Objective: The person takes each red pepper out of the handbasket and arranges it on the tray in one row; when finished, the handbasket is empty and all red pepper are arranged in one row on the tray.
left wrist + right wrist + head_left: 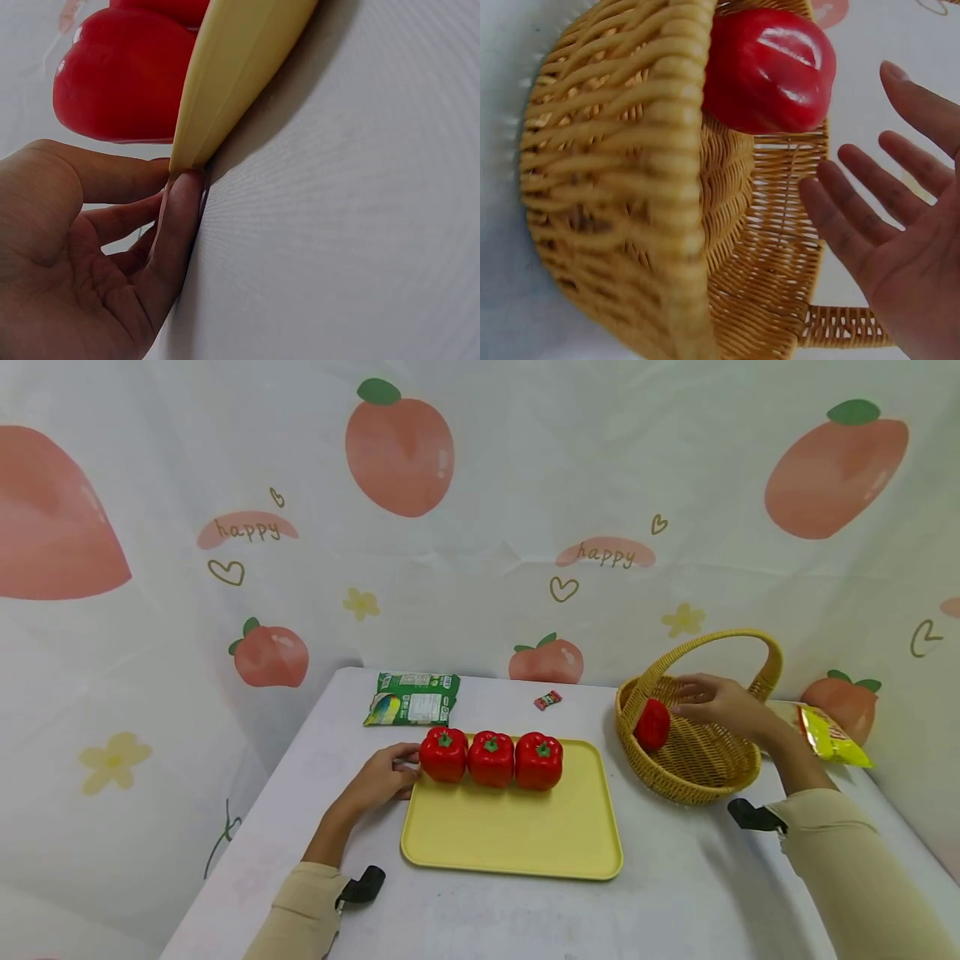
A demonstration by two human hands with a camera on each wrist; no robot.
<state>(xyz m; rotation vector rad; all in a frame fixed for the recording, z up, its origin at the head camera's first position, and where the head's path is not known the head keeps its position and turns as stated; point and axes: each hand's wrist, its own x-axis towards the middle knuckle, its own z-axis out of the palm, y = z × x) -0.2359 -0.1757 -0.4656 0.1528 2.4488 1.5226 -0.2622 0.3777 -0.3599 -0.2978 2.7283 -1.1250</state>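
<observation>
Three red bell peppers with green stems stand in a row along the far side of a yellow tray (510, 835): a left one (442, 758), a middle one (491, 762) and a right one (538, 763). My left hand (381, 781) pinches the tray's left edge between thumb and fingers, as the left wrist view shows. Over the wicker basket (678, 792), my right hand (722, 703) has its fingers extended. Another red bell pepper (772, 71) sits inside that basket at its left side, just apart from the right hand's fingertips.
A green snack bag (414, 700) lies behind the tray at the back left. Near the back edge is a small red wrapped candy (547, 700). A yellow snack bag (831, 737) lies to the right of the basket, whose tall handle (738, 633) arches above the rim.
</observation>
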